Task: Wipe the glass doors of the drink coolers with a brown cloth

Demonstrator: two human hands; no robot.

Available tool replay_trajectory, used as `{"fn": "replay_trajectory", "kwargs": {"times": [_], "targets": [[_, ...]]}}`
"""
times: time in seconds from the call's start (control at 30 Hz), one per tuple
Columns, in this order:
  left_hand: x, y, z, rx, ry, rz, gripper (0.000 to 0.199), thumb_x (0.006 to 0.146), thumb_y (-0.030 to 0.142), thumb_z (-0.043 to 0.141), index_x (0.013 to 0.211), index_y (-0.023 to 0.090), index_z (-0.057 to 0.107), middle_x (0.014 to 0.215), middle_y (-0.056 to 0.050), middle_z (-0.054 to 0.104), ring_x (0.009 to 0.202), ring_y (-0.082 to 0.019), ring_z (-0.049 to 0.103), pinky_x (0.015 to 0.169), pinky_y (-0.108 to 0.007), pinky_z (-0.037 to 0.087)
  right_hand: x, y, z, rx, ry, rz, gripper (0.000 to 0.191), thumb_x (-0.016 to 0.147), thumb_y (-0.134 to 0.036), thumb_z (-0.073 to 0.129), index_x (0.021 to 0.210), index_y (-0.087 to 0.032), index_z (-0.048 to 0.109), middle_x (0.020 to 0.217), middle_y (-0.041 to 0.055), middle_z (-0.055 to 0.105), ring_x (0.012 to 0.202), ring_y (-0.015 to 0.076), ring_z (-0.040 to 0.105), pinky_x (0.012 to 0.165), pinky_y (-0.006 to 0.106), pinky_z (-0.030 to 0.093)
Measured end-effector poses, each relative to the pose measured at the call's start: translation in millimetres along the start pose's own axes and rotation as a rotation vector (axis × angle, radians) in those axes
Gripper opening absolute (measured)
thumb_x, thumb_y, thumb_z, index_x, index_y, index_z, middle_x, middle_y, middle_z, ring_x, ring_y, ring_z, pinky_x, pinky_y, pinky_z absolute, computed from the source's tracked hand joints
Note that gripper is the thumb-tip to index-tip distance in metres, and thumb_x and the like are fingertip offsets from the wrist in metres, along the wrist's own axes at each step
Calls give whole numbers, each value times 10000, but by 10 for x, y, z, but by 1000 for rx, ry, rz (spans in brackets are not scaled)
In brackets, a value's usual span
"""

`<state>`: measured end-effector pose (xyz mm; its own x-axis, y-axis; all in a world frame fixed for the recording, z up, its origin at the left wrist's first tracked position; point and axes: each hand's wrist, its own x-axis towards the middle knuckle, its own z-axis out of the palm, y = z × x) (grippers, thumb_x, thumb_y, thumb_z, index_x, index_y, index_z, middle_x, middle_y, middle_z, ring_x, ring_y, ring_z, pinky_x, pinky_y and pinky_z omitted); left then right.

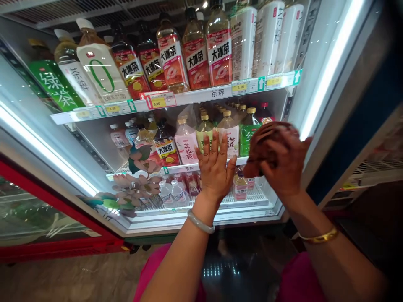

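Observation:
My left hand (215, 167) is raised with its fingers spread and nothing in it, in front of the middle shelf of a drinks cooler. It looks pressed flat on the glass door. To its right, my right hand (285, 163) is wrapped round a crumpled brown cloth (260, 144); both are somewhat blurred. The cloth overlaps a bottle with a green label (248, 134). Behind my left fingers stand bottles with pale labels, one of them pink (185, 144). Flower decals (141, 188) in pink and green show on the glass at the lower left.
Large tea bottles (173, 58) fill the upper shelf (189, 98). Small bottles (178, 191) stand on the bottom rack. A red-framed freezer (103, 243) is at the lower left. The door's dark frame (349, 130) runs along the right, with another shelf (374, 167) beyond it.

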<state>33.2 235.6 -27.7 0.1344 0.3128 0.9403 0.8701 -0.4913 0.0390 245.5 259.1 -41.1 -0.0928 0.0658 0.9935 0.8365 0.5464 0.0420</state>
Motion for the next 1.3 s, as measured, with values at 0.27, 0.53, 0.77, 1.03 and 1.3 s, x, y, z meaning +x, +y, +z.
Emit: {"fn": "replay_trajectory", "kwargs": {"times": [0.27, 0.53, 0.77, 1.03, 1.3], "targets": [[0, -34, -36, -35, -12, 36, 664, 1109, 504, 198, 1704, 215, 138, 1770, -100, 216, 1672, -216, 14, 1359, -487, -25, 89, -563, 237, 77, 21, -12, 597, 890, -245, 629, 1475, -250, 509, 1642, 136, 419, 1561, 361, 362, 1237, 633, 394], [-40, -156, -139, 34, -28, 83, 689, 1105, 516, 205, 1706, 195, 110, 1739, -113, 318, 1669, -208, 61, 1367, -464, 21, 94, -329, 109, 107, 8, -78, 355, 812, -232, 692, 1163, -252, 647, 1390, 86, 655, 1407, 353, 551, 1257, 679, 322], [-77, -271, -293, 95, -78, 33, 680, 1105, 509, 213, 1706, 210, 109, 1740, -119, 312, 1667, -215, 107, 1367, -495, 51, 166, -728, 316, 57, 47, -5, 573, 807, -240, 674, 1373, -231, 585, 1616, 133, 454, 1515, 401, 404, 1258, 630, 352], [-119, -460, -530, 136, -109, 2, 687, 1099, 517, 237, 1700, 193, 158, 1747, -117, 290, 1671, -233, 74, 1366, -520, 34, 5, -1005, 451, 122, -43, -160, 520, 865, -330, 751, 1359, -283, 596, 1556, 109, 538, 1521, 363, 418, 1297, 659, 288], [-210, -696, -693, 165, -27, -31, 653, 1110, 504, 232, 1674, 176, 263, 1725, -119, 350, 1670, -206, 71, 1368, -481, 63, 195, -1189, 520, 168, 7, 51, 571, 798, -274, 788, 1342, -237, 622, 1634, 136, 452, 1563, 425, 336, 1288, 657, 299]]}}
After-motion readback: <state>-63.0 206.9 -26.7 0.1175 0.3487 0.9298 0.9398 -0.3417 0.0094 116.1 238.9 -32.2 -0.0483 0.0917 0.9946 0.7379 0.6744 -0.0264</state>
